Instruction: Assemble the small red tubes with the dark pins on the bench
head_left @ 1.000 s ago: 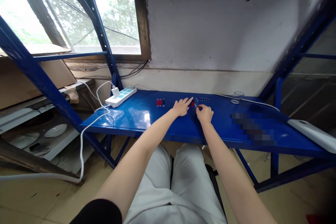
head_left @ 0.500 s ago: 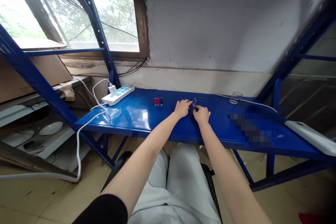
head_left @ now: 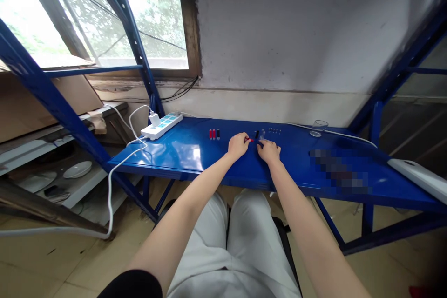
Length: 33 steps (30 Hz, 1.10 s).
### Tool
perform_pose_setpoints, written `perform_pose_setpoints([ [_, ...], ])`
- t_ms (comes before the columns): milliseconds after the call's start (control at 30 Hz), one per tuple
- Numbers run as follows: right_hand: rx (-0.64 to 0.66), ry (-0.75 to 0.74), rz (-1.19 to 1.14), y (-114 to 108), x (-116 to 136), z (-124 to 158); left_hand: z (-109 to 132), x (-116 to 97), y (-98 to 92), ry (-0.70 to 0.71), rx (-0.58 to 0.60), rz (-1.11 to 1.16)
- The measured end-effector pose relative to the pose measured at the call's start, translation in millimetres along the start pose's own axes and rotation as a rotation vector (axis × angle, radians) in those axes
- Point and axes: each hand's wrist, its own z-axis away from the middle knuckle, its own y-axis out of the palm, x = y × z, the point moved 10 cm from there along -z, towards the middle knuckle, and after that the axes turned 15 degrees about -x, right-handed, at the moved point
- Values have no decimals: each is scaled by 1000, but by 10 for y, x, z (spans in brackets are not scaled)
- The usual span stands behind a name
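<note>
Left grip [head_left: 238, 145]: fingers pinching red piece [head_left: 249, 139].
Right grip [head_left: 268, 151]: can't tell how closed; just beside clear pieces [head_left: 262, 133].
Red piece: at left fingertips, between grips, near black piece [head_left: 257, 134].

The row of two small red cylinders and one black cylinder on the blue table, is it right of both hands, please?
No, the row of cylinders sits left of both the left hand and right hand.

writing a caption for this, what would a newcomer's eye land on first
Probably the glossy blue table, stretching across the picture below the wall. Near its middle, the left hand holds a small red piece, with the right hand close beside. The bright window at upper left also stands out.
</note>
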Motion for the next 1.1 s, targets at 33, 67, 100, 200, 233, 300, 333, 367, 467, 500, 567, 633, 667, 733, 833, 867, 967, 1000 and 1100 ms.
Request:
perform_pose_setpoints([
  [33, 16, -6, 6, 24, 3, -1, 26, 45, -76, -29, -24, 36],
  [67, 34, -11, 14, 50, 3, -3, 50, 100, -150, -66, -50, 70],
  [100, 53, -14, 22, 78, 0, -5, 75, 166, -220, -111, -80, 101],
  [200, 115, -20, 42, 161, -20, -9, 152, 382, -395, -277, -186, 192],
  [233, 132, -21, 47, 185, -26, -11, 179, 441, -437, -328, -217, 224],
  [300, 157, -21, 59, 218, -39, -15, 227, 510, -488, -398, -256, 284],
  [333, 167, -20, 65, 231, -45, -16, 245, 520, -502, -415, -262, 307],
  [367, 176, -19, 71, 240, -49, -17, 259, 520, -513, -423, -264, 324],
  [467, 196, -19, 82, 254, -48, -15, 283, 491, -527, -424, -250, 348],
  [500, 202, -19, 85, 255, -46, -13, 288, 482, -526, -425, -244, 352],
  [567, 209, -18, 91, 251, -38, -8, 290, 467, -518, -423, -232, 362],
  [633, 212, -16, 96, 245, -32, -2, 288, 458, -510, -418, -227, 370],
  [667, 213, -14, 97, 242, -30, 1, 287, 453, -505, -413, -223, 374],
  [733, 206, -14, 96, 234, -26, 4, 284, 448, -497, -405, -217, 374],
  [833, 181, -23, 85, 221, -21, -4, 284, 446, -487, -398, -206, 361],
  [867, 172, -25, 79, 220, -23, -8, 284, 444, -487, -396, -204, 356],
  [967, 155, -24, 64, 230, -39, -25, 281, 427, -495, -380, -201, 346],
  [1000, 152, -26, 61, 235, -43, -30, 280, 421, -499, -375, -202, 345],
  [1100, 149, -36, 57, 242, -43, -32, 278, 410, -501, -364, -205, 354],
])
